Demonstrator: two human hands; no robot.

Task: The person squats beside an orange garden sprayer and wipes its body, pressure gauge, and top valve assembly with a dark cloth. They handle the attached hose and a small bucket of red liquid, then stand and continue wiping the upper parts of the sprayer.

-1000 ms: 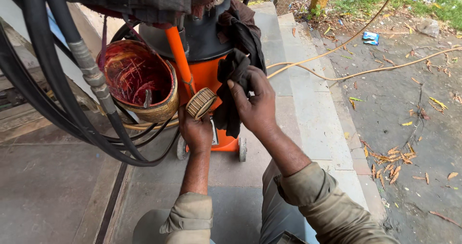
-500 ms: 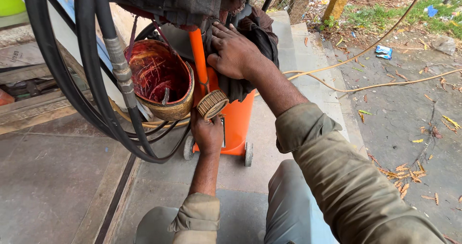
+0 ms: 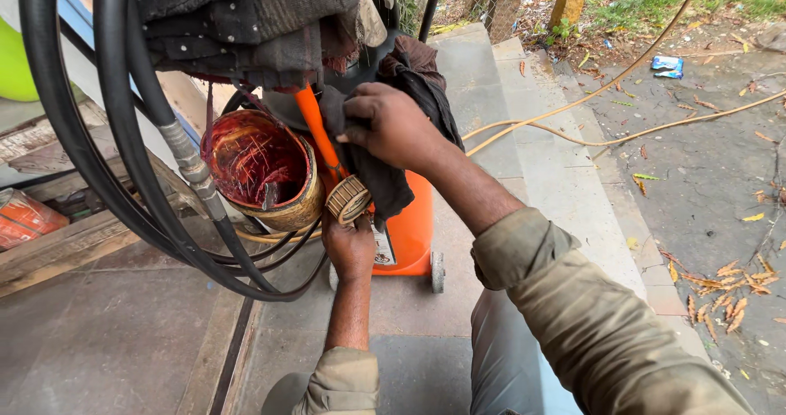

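The left hand (image 3: pixel 350 247) reaches up from below with its fingers curled shut around the lower part of a small round tan coil with a ribbed rim (image 3: pixel 349 199). The coil is shaped like a short drum. Its flat round face is turned up and to the right, towards the camera, so its short axis points the same way, tilted away from the vertical. It sits just in front of the orange metal handle tube (image 3: pixel 315 133) and just right of the big winding.

The right hand (image 3: pixel 393 124) comes from the right, higher up. Its fingers are closed on a dark grey rag (image 3: pixel 385 182), which hangs down over the orange wheeled machine body (image 3: pixel 413 227). The lower edge of the rag touches or nearly touches the coil; I cannot tell which.

Beside the coil, on the left, is a large round motor stator with reddish copper winding inside a yellowish shell (image 3: pixel 262 169), with its open face towards the camera. Thick black hoses (image 3: pixel 123 178) loop down on the left side and pass under it. More dark cloth (image 3: pixel 246 22) is piled on top of the machine. A small white wheel (image 3: pixel 438 272) stands on the grey concrete floor (image 3: pixel 106 341). A thin yellow cord (image 3: pixel 622 128) runs over the ground on the right.
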